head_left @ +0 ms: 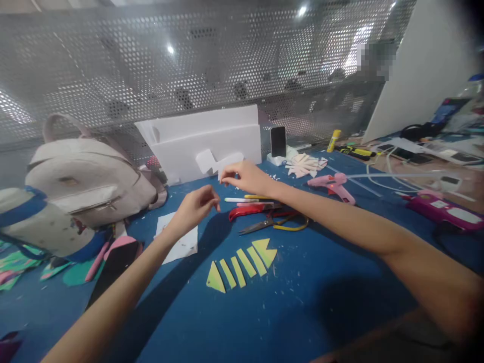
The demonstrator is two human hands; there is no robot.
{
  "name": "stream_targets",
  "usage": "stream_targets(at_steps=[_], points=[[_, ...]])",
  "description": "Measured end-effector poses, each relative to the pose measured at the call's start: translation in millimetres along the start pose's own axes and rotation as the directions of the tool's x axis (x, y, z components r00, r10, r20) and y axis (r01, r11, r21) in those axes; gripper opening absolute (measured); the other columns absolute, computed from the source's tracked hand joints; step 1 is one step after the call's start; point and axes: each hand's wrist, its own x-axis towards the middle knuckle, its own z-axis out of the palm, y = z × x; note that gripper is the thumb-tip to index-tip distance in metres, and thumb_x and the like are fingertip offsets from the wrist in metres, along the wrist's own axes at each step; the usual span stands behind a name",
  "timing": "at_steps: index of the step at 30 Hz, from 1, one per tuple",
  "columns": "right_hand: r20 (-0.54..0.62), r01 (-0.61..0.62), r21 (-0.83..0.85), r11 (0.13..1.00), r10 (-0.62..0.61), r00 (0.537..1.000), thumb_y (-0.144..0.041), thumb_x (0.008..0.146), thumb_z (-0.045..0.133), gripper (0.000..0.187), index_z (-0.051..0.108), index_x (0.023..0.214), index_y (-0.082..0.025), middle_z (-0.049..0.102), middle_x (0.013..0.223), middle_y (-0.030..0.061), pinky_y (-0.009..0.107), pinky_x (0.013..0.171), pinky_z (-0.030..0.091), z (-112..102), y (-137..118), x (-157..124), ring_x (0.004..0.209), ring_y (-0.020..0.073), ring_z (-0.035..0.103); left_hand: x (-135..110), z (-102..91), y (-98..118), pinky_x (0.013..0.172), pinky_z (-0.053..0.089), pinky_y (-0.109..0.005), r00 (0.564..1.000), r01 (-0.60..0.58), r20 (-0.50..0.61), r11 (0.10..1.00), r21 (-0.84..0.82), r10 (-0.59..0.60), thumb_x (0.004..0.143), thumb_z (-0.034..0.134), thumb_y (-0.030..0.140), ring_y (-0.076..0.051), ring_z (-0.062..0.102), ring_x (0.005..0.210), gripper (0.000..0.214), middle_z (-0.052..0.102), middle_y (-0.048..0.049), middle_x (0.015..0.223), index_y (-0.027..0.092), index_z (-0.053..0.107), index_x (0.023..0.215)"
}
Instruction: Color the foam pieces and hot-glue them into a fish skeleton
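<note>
My left hand is raised over the blue table, its fingers curled in towards the thumb. Anything between them is too small to make out. Slightly higher and further right, my right hand bends downward with thumb and fingertips close together; what they pinch, if anything, cannot be seen. Behind it are white paper pieces. Below the hands lies a row of yellow-green cut pieces arranged like a fish skeleton, with a pointed head piece and a notched tail piece. Scissors, red-handled pliers and markers lie just beyond.
A white sheet lies beneath my left forearm. On the left stand a beige backpack and a black phone. To the right are a pink glue gun, a magenta device and a glue stick. White boards lean behind.
</note>
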Motion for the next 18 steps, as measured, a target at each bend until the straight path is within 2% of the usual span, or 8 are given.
stream_targets(at_steps=[2, 5, 7, 9, 11, 13, 15, 18], points=[[-0.010, -0.010, -0.018, 1.000, 0.010, 1.000, -0.035, 0.096, 0.058, 0.033, 0.058, 0.123, -0.016, 0.060, 0.122, 0.0091, 0.042, 0.087, 0.055, -3, 0, -8, 0.102, 0.0202, 0.062, 5, -6.1, -4, 0.077, 0.056, -0.035, 1.000, -0.012, 0.001, 1.000, 0.028, 0.012, 0.095, 0.059, 0.040, -0.016, 0.064, 0.087, 0.031, 0.064, -0.0054, 0.105, 0.015, 0.059, 0.113], [0.023, -0.066, -0.081, 0.995, 0.068, 0.997, -0.034, 0.095, 0.059, 0.041, 0.051, 0.132, -0.019, 0.052, 0.135, 0.0110, 0.042, 0.090, 0.053, -17, 2, -36, 0.108, 0.0219, 0.059, 13, -16.0, -9, 0.079, 0.056, -0.037, 0.999, -0.042, 0.021, 0.998, 0.051, 0.041, 0.095, 0.058, 0.041, -0.017, 0.064, 0.090, 0.031, 0.063, -0.0061, 0.108, 0.016, 0.059, 0.114], [0.110, -0.137, -0.159, 0.978, 0.155, 0.982, -0.037, 0.094, 0.060, 0.036, 0.055, 0.124, -0.017, 0.057, 0.125, 0.0101, 0.041, 0.086, 0.054, -30, 9, -63, 0.101, 0.0203, 0.060, 17, -21.5, -13, 0.080, 0.056, -0.037, 0.997, -0.066, 0.051, 0.996, 0.055, 0.063, 0.095, 0.058, 0.041, -0.017, 0.064, 0.091, 0.031, 0.063, -0.0063, 0.109, 0.016, 0.059, 0.114], [0.271, -0.182, -0.237, 0.954, 0.245, 0.931, -0.038, 0.095, 0.059, 0.027, 0.061, 0.112, -0.017, 0.063, 0.108, 0.0064, 0.036, 0.080, 0.054, -43, 19, -93, 0.090, 0.0164, 0.061, 19, -25.0, -17, 0.081, 0.056, -0.037, 0.994, -0.088, 0.075, 0.995, 0.050, 0.084, 0.095, 0.058, 0.041, -0.017, 0.064, 0.092, 0.031, 0.063, -0.0064, 0.110, 0.016, 0.059, 0.114], [0.414, -0.204, -0.302, 0.931, 0.321, 0.852, -0.038, 0.095, 0.059, 0.026, 0.062, 0.106, -0.015, 0.064, 0.099, 0.0044, 0.032, 0.073, 0.055, -50, 29, -121, 0.081, 0.0140, 0.061, 20, -26.6, -21, 0.081, 0.056, -0.037, 0.991, -0.106, 0.088, 0.993, 0.042, 0.102, 0.095, 0.058, 0.041, -0.017, 0.064, 0.092, 0.031, 0.063, -0.0064, 0.110, 0.016, 0.059, 0.114], [0.459, -0.216, -0.359, 0.908, 0.373, 0.806, -0.040, 0.094, 0.060, 0.029, 0.061, 0.107, -0.015, 0.063, 0.100, 0.0045, 0.033, 0.073, 0.054, -53, 38, -142, 0.082, 0.0148, 0.061, 20, -26.8, -24, 0.081, 0.056, -0.037, 0.988, -0.120, 0.097, 0.992, 0.036, 0.116, 0.095, 0.058, 0.041, -0.017, 0.064, 0.092, 0.031, 0.063, -0.0064, 0.110, 0.016, 0.059, 0.114], [0.466, -0.213, -0.386, 0.898, 0.389, 0.794, -0.040, 0.093, 0.061, 0.030, 0.060, 0.109, -0.015, 0.062, 0.101, 0.0047, 0.034, 0.074, 0.054, -52, 41, -154, 0.085, 0.0161, 0.061, 20, -26.5, -25, 0.080, 0.056, -0.037, 0.987, -0.130, 0.104, 0.991, 0.029, 0.126, 0.095, 0.058, 0.041, -0.017, 0.064, 0.091, 0.031, 0.063, -0.0063, 0.110, 0.016, 0.059, 0.114], [0.465, -0.179, -0.380, 0.908, 0.355, 0.811, -0.038, 0.091, 0.063, 0.034, 0.057, 0.117, -0.016, 0.060, 0.110, 0.0067, 0.038, 0.081, 0.053, -49, 40, -155, 0.095, 0.0194, 0.060, 19, -26.4, -24, 0.080, 0.056, -0.037, 0.985, -0.137, 0.110, 0.990, 0.016, 0.134, 0.095, 0.058, 0.041, -0.017, 0.064, 0.091, 0.031, 0.063, -0.0062, 0.109, 0.016, 0.059, 0.114]])
